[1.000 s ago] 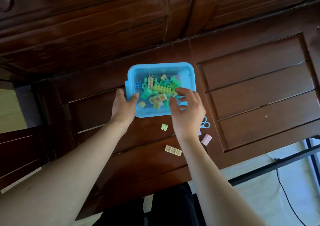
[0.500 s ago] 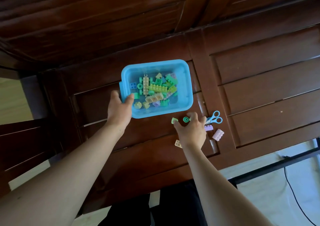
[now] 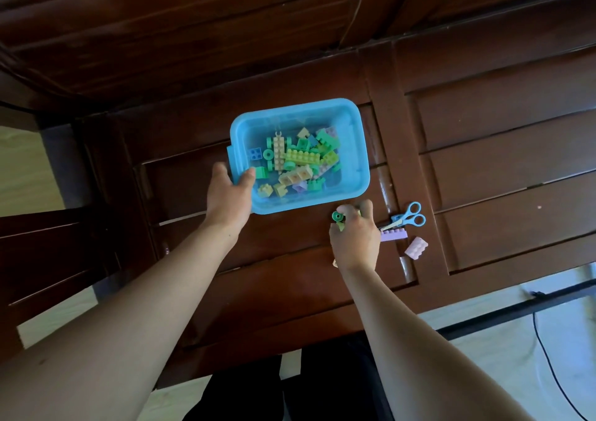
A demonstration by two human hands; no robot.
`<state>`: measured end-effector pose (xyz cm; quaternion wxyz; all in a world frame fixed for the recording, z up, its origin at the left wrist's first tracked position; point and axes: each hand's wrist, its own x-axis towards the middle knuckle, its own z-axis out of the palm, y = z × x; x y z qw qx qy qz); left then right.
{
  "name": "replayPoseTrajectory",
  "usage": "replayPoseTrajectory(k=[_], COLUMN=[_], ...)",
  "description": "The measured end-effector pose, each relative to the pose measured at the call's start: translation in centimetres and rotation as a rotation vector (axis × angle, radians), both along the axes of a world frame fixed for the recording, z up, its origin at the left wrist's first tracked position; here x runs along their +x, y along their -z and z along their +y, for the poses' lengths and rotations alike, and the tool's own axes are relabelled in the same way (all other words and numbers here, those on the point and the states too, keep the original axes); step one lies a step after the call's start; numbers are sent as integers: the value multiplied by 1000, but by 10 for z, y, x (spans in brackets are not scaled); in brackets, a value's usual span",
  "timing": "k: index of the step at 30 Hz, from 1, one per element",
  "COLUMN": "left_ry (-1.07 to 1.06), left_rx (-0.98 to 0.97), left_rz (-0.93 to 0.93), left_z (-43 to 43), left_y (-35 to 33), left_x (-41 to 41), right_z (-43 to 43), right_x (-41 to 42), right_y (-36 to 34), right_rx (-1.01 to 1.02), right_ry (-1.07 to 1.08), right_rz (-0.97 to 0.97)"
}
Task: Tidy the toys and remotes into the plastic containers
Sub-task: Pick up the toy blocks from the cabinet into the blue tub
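The translucent blue plastic container (image 3: 290, 119) sits on the dark brown wooden counter (image 3: 483, 162), with a pile of pastel plastic building bricks (image 3: 301, 158) in it. The left hand (image 3: 229, 195) grips its near left corner, thumb hooked over the rim. Just in front of the container, the right hand (image 3: 354, 240) has its fingers curled, pinching a small green ring-shaped toy piece (image 3: 337, 217), plus a pale green bit I can't make out. To the right of that hand lie small blue-handled toy scissors (image 3: 408, 219), a flat purple brick (image 3: 393, 235) and a chunky pink brick (image 3: 416, 248).
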<state>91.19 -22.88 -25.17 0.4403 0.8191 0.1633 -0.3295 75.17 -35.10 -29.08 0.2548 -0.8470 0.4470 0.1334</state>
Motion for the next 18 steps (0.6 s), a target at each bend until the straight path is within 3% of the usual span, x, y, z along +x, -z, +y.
replayPoseTrajectory(k=[9, 12, 15, 18], left_ry=[-41, -43, -42, -38], left_rx=[-16, -14, -2, -2], left_rz=[32, 29, 28, 29], left_z=[2, 2, 1, -3], left_y=[4, 3, 1, -4], left_x=[-3, -3, -4, -6], right_z=[-3, -6, -19, -31], right_x=[5, 4, 6, 17], right_y=[1, -12, -41, -75], right_rx=[-5, 13, -92, -165], right_ry=[-11, 139, 433, 504], right_rz=[2, -56, -270, -559])
